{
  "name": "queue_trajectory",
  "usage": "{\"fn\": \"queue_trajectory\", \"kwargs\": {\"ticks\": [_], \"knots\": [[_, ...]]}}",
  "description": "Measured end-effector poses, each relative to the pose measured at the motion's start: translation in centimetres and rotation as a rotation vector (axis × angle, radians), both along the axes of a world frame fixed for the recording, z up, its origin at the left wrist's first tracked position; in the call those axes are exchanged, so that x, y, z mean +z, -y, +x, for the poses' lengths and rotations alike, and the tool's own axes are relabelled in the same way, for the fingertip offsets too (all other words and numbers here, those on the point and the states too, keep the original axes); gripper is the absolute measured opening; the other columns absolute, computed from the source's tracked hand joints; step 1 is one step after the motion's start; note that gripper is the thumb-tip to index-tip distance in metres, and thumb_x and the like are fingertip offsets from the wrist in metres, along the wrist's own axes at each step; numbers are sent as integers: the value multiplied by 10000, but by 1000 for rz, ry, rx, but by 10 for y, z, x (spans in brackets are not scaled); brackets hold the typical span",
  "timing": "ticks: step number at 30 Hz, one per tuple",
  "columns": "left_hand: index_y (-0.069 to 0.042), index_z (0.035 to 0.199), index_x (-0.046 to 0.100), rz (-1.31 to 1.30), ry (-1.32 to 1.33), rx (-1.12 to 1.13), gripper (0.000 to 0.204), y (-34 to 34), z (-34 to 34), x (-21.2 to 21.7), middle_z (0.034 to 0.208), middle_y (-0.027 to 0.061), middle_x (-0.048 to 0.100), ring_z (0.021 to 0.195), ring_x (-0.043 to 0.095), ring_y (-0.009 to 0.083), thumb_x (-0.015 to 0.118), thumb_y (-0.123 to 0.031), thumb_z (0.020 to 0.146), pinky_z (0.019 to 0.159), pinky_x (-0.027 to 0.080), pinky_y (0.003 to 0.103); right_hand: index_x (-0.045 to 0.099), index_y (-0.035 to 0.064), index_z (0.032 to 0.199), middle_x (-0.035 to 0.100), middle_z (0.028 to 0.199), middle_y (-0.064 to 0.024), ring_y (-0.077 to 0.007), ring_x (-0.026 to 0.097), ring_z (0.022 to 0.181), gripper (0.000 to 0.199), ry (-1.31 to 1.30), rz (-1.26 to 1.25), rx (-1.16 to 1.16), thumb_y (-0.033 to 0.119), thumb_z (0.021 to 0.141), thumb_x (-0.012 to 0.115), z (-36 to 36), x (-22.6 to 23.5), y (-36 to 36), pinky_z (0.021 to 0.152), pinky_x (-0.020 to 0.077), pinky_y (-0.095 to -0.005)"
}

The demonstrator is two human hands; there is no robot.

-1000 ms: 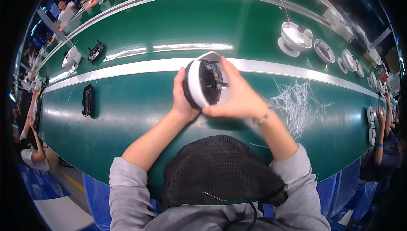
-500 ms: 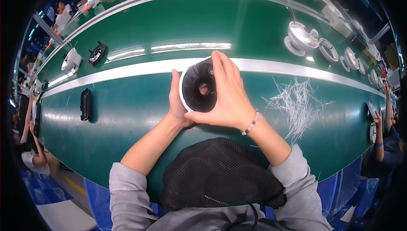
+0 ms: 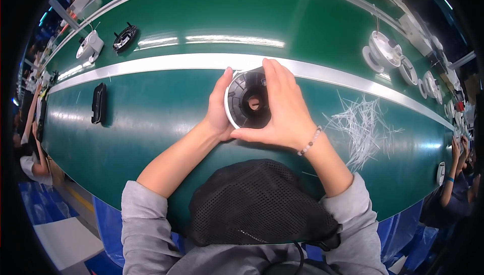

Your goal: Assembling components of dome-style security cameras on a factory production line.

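Between both hands I hold a round hollow housing [image 3: 241,104], black and ribbed inside with a white outer rim on its left side. Through its central hole a patch of skin colour shows. My left hand [image 3: 218,107] wraps the housing's left side, thumb raised along the rim, other fingers hidden beneath. Over the right side curves my right hand [image 3: 288,108], fingers across the far top edge and thumb at the near edge. The housing is held above the green bench, tilted so its inside faces me.
A pile of thin clear strips [image 3: 362,128] lies to the right, a black elongated part [image 3: 99,103] to the left. Beyond the metal strip [image 3: 166,62], the conveyor carries a white housing [image 3: 89,46], a black ring part [image 3: 125,39] and white bowl-shaped housings [image 3: 385,50]. Other people work at both ends.
The view has shifted, so the bench things appear displaced. Both hands keep their hold on the housing, which looks turned slightly. At the right, a co-worker's hands have moved.
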State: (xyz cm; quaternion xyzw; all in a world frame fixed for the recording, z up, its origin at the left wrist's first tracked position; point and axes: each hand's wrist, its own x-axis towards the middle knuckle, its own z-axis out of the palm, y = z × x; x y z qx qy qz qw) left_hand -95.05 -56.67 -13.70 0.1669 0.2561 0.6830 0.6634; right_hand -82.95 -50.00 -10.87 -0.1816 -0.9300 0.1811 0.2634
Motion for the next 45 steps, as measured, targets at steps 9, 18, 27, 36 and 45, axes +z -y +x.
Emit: {"fn": "queue_trajectory", "kwargs": {"ticks": [9, 18, 27, 36, 45], "knots": [[-45, 1117, 489, 39, 66, -106, 658, 9, -22, -4, 1015, 96, 547, 922, 527, 190, 242, -587, 839, 816, 439, 326, 221, -81, 1243, 315, 1218, -246, -389, 317, 1138, 1152, -28, 118, 80, 564, 429, 720, -15, -8, 4, 927, 283, -441], [-61, 958, 547, -28, 80, -98, 455, 20, -39, -9, 806, 47, 558, 713, 526, 117, 407, -474, 826, 633, 460, 249, 207, -72, 1259, 292, 1240, -239, -392, 301, 1155, 1170, -12, 122, 180, 586, 429, 706, -27, -6, 8, 934, 265, -442], [-9, 826, 541, 139, -5, -31, 291, 32, -43, -6, 756, 88, 551, 759, 554, 210, 569, -255, 672, 723, 472, 326, 217, -36, 1286, 264, 1304, -225, -385, 288, 1183, 1044, -217, 276, 136, 569, 552, 648, -34, -14, 11, 928, 278, -426], [8, 1251, 296, 331, -309, 126, 828, 53, -57, 46, 1198, 140, 417, 1118, 418, 223, 657, -282, 565, 955, 333, 334, 373, -74, 1198, 404, 1233, -127, -190, 380, 1129, 608, -678, -1083, -177, 435, 919, 190, -65, 3, 19, 980, 250, -283], [25, 1171, 420, 354, -639, 105, 546, 52, -66, 27, 1081, 96, 521, 1026, 458, 148, 618, -178, 704, 902, 349, 289, 204, -74, 1295, 202, 1373, -156, -216, 190, 1271, 578, -684, -839, -432, 369, 927, 242, -52, -76, -5, 1045, 113, -291]]}}
